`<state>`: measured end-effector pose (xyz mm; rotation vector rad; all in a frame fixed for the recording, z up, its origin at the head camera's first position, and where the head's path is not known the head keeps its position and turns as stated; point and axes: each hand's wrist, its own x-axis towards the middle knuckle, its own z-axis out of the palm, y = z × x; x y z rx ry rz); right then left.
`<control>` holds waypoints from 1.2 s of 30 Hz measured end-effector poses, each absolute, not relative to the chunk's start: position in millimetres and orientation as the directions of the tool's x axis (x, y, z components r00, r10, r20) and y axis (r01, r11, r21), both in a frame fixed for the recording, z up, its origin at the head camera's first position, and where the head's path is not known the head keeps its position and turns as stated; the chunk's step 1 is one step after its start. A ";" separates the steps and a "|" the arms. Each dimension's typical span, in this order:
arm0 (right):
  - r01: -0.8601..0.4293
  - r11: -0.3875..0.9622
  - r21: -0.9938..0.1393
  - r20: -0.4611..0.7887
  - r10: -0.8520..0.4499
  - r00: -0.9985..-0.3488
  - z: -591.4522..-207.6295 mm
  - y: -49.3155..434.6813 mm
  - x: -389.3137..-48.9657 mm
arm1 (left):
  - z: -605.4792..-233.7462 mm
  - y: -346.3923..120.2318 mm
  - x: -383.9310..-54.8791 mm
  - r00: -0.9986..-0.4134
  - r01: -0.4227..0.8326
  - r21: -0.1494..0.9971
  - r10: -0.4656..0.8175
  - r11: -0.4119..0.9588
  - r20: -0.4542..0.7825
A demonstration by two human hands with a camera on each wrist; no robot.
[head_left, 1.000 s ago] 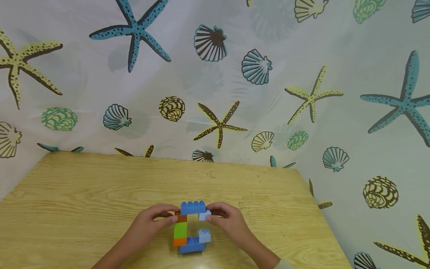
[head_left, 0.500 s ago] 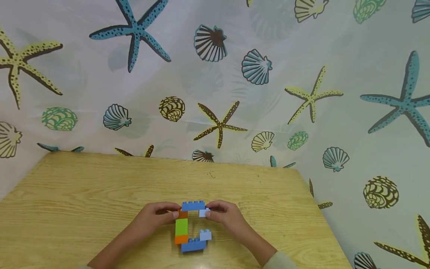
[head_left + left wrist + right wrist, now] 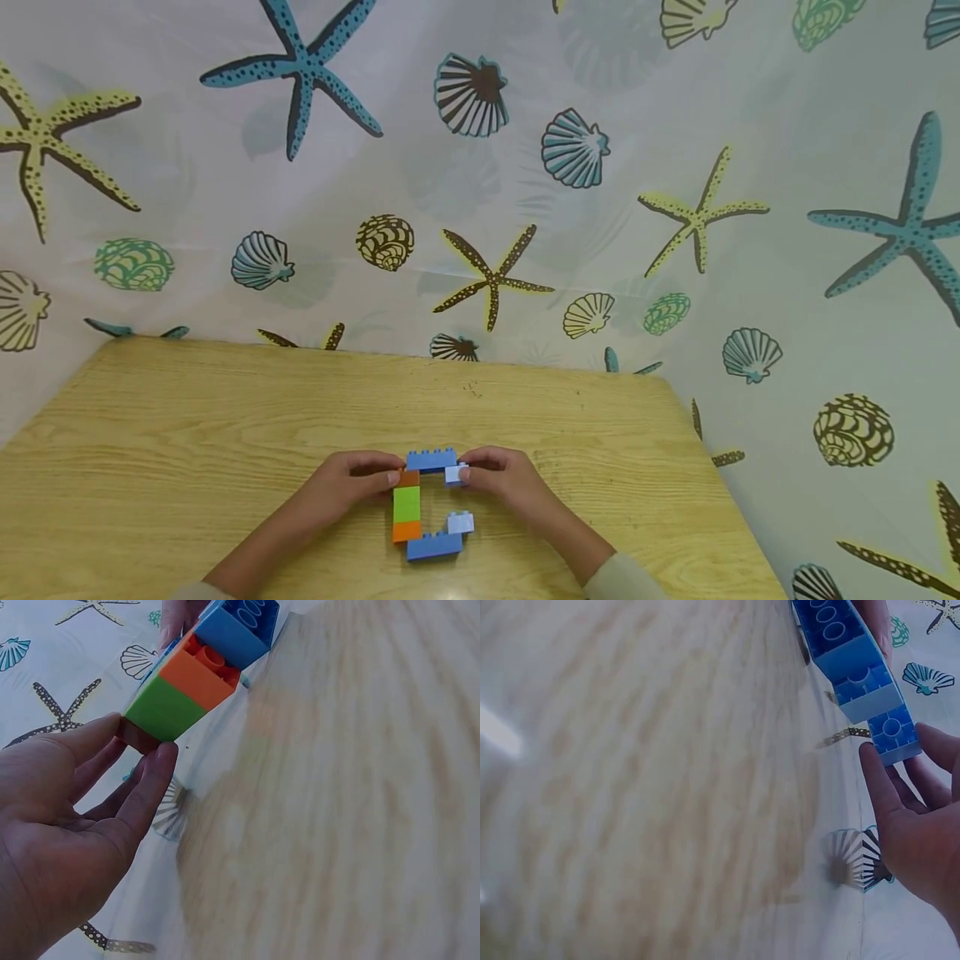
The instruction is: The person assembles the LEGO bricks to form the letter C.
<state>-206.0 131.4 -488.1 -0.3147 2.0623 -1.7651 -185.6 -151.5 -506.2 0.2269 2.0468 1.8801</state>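
Note:
Both hands hold one C-shaped frame of joined toy building bricks between them. My left hand (image 3: pixel 348 483) pinches the brown brick (image 3: pixel 408 478) at its upper left corner, thumb on one side and fingers on the other. Below that come a green brick (image 3: pixel 407 504) and an orange brick (image 3: pixel 407 532). Long blue bricks form the top (image 3: pixel 431 460) and the bottom (image 3: pixel 435 547). My right hand (image 3: pixel 513 483) pinches the upper light blue brick (image 3: pixel 453 475); a lower light blue brick (image 3: pixel 461 522) sits apart from it across a gap. Hollow undersides show in both wrist views.
A wood-grain table (image 3: pixel 225 417) lies beneath the hands. Behind it and along the right side hangs a pale cloth (image 3: pixel 337 183) printed with starfish and shells.
The brick frame has tilted a little, so its top blue brick looks thinner, and its lower end has moved slightly up and right. Both hands keep their hold; more sleeve shows.

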 end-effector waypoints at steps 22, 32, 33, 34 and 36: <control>0.047 0.343 -0.938 -0.177 -0.358 -0.917 -498.6 129.2 -213.6 | -512.8 -151.9 -194.4 -0.908 -0.101 0.985 0.393 0.140 -0.149; 0.046 0.322 -0.946 -0.163 -0.347 -0.924 -500.5 129.2 -213.1 | -516.0 -147.8 -197.9 -0.907 -0.136 0.980 0.380 0.143 -0.182; 0.044 0.325 -0.945 -0.161 -0.343 -0.925 -501.1 129.1 -213.2 | -516.0 -147.2 -198.1 -0.908 -0.138 0.980 0.376 0.147 -0.184; 0.043 0.328 -0.944 -0.160 -0.339 -0.927 -501.5 128.9 -213.3 | -515.8 -146.7 -198.0 -0.909 -0.137 0.979 0.373 0.152 -0.186; 0.040 0.333 -0.942 -0.158 -0.332 -0.930 -502.1 128.6 -213.5 | -515.1 -145.8 -197.7 -0.909 -0.135 0.978 0.372 0.160 -0.187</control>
